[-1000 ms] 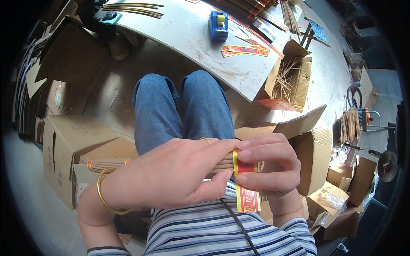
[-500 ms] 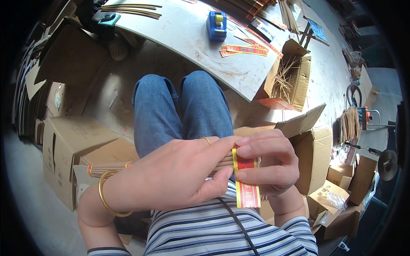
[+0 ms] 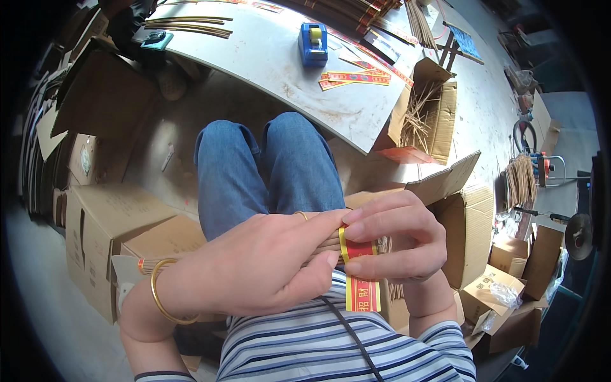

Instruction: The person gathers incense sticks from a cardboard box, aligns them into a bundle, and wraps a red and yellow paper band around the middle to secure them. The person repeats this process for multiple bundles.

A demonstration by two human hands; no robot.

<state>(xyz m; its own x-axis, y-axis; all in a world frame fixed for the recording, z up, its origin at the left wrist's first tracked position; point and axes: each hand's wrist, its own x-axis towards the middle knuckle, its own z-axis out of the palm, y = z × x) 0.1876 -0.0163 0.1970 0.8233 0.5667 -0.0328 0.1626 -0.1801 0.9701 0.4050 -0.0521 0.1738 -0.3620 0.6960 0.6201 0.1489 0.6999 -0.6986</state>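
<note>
My left hand (image 3: 254, 264), with a gold bangle at its wrist, is closed around a bundle of thin brown incense sticks (image 3: 328, 243) above my lap. The bundle's other end (image 3: 156, 265) shows past that wrist, with a red and yellow band at its tip. My right hand (image 3: 404, 239) pinches a red and yellow paper strip (image 3: 363, 296) against the bundle, thumb and fingers pressing on it. The strip's lower end hangs down loose over my striped shirt. My right fingers partly hide where the strip meets the sticks.
Ahead stands a white table (image 3: 280, 70) with a blue tape dispenser (image 3: 313, 46), more paper strips (image 3: 356, 77) and loose sticks (image 3: 191, 25). A carton of sticks (image 3: 417, 121) is at its right corner. Open cardboard boxes (image 3: 474, 235) flank me, with another carton (image 3: 114, 223) at left.
The view has shifted a little. Both hands keep their hold; more of the paper strip's hanging end shows below my right fingers, and less of the bundle shows past my left wrist.
</note>
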